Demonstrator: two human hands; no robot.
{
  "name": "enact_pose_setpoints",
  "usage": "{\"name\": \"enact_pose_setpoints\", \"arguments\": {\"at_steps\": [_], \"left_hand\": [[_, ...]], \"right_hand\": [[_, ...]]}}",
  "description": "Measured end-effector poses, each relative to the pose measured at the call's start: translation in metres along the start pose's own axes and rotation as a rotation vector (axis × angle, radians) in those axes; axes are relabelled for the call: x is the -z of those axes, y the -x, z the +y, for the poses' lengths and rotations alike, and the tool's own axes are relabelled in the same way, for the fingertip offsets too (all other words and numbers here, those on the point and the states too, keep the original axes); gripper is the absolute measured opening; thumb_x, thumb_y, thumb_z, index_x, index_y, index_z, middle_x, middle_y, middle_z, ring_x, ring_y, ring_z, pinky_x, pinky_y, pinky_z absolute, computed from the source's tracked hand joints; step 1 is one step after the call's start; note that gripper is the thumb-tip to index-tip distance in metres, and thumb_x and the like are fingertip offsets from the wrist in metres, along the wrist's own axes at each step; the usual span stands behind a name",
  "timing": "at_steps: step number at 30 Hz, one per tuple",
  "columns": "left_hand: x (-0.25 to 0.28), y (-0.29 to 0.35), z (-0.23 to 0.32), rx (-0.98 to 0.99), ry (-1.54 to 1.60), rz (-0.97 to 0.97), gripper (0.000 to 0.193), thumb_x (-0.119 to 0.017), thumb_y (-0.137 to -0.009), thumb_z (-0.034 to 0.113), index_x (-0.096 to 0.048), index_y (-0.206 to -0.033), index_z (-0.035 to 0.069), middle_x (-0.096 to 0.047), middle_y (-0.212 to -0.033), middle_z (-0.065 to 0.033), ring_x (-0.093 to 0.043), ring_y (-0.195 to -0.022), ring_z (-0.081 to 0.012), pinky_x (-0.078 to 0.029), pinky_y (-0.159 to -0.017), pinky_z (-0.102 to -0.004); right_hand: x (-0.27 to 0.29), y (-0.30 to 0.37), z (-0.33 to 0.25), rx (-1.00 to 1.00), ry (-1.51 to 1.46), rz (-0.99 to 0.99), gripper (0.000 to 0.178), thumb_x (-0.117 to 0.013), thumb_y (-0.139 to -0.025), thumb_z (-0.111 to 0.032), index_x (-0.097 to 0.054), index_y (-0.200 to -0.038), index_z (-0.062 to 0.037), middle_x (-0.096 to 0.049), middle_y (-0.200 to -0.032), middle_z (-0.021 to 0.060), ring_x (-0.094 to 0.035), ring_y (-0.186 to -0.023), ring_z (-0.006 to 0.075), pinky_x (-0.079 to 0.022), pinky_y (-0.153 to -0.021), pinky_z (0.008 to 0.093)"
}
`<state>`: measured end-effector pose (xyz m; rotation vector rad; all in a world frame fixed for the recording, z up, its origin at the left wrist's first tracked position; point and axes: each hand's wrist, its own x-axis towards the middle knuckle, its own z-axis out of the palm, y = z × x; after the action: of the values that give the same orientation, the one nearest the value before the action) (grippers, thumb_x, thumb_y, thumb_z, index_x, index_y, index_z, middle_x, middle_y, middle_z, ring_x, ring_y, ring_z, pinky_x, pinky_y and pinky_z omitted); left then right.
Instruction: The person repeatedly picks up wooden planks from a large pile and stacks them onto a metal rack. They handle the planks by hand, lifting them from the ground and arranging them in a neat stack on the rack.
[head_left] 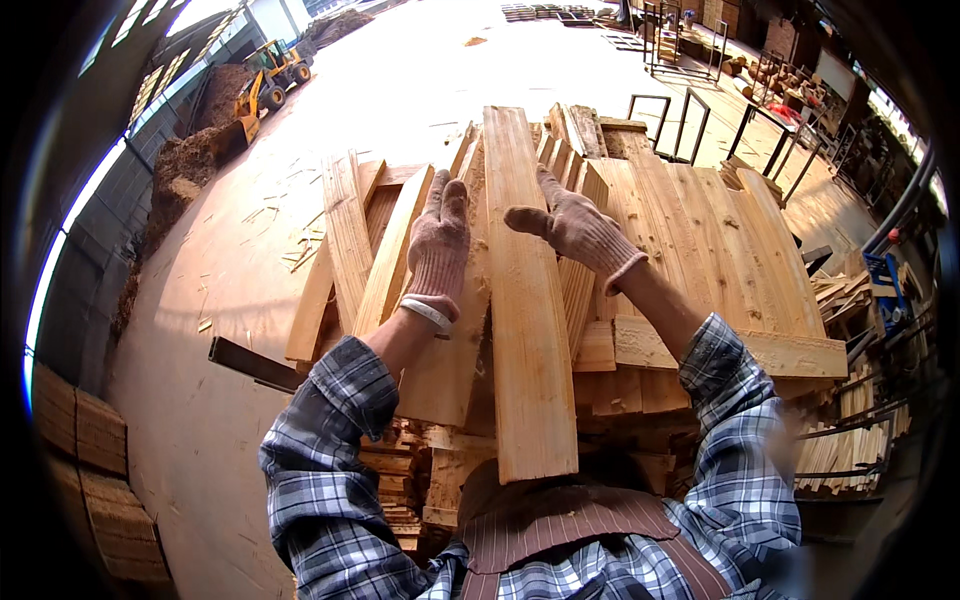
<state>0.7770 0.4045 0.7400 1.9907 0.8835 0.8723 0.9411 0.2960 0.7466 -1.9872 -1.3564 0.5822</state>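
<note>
A long, pale wooden board [525, 300] lies lengthwise in front of me, its near end reaching toward my apron. My left hand [441, 235], in a knitted work glove, is left of this board with its fingers stretched away from me, over other planks. At the board's right edge is my right hand [578, 228], gloved too. Its thumb extends across the board's top and its fingers point forward, not wrapped round anything. Whether either palm presses on wood is hidden. Loose planks [347, 235] lie at angles on the left of the pile.
Side-by-side boards [700, 240] cover the right of the stack, with a crosswise plank [730, 347] at their near edge. Black metal frames [685, 125] stand beyond. A yellow wheel loader [270, 80] is far left by a brown heap. Stacked wooden blocks [100, 480] sit lower left.
</note>
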Motion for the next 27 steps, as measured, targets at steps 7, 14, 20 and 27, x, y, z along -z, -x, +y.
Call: {"name": "enact_pose_setpoints", "arguments": {"at_steps": [7,14,20,27], "left_hand": [[0.006,-0.008,-0.025,-0.106,0.025,0.082,0.057,-0.038,-0.097,0.047,-0.041,-0.138,0.007,-0.056,-0.127,-0.018,-0.056,-0.112,-0.0297,-0.045,-0.089,-0.0348],[-0.007,0.009,0.024,0.045,-0.394,-0.178,0.078,-0.068,-0.079,0.048,-0.038,-0.142,0.013,-0.054,-0.127,-0.0203,-0.057,-0.113,-0.0287,-0.051,-0.088,-0.0351],[-0.006,0.015,0.009,-0.25,-0.53,-0.169,0.066,-0.067,-0.082,0.043,-0.046,-0.135,0.009,-0.051,-0.131,-0.0163,-0.047,-0.123,-0.0314,-0.041,-0.101,-0.0398],[-0.147,0.009,0.102,-0.869,-0.859,-0.948,0.04,-0.053,-0.09,0.045,-0.06,-0.116,0.015,-0.062,-0.11,-0.0047,-0.054,-0.107,-0.0213,-0.036,-0.102,-0.0369]], "right_hand": [[-0.014,-0.027,-0.059,-0.035,0.343,0.001,0.072,-0.072,-0.065,-0.056,-0.064,-0.101,0.0056,-0.067,-0.095,0.0189,-0.066,-0.089,0.0253,-0.052,-0.074,0.0374],[0.035,-0.012,0.023,-0.069,-0.409,-0.025,0.044,-0.076,-0.063,-0.029,-0.065,-0.091,0.0032,-0.068,-0.091,0.0114,-0.064,-0.086,0.0206,-0.05,-0.078,0.0283],[0.157,0.044,0.112,-0.148,0.039,-0.059,0.097,-0.076,-0.059,-0.024,-0.03,-0.139,0.0063,-0.065,-0.077,0.013,-0.061,-0.069,0.0204,-0.05,-0.063,0.0306],[0.191,0.11,0.25,-0.393,0.769,-0.121,0.094,-0.076,-0.066,-0.034,-0.028,-0.146,-0.0193,-0.045,-0.13,0.0179,-0.052,-0.115,0.0299,-0.049,-0.09,0.0421]]}}
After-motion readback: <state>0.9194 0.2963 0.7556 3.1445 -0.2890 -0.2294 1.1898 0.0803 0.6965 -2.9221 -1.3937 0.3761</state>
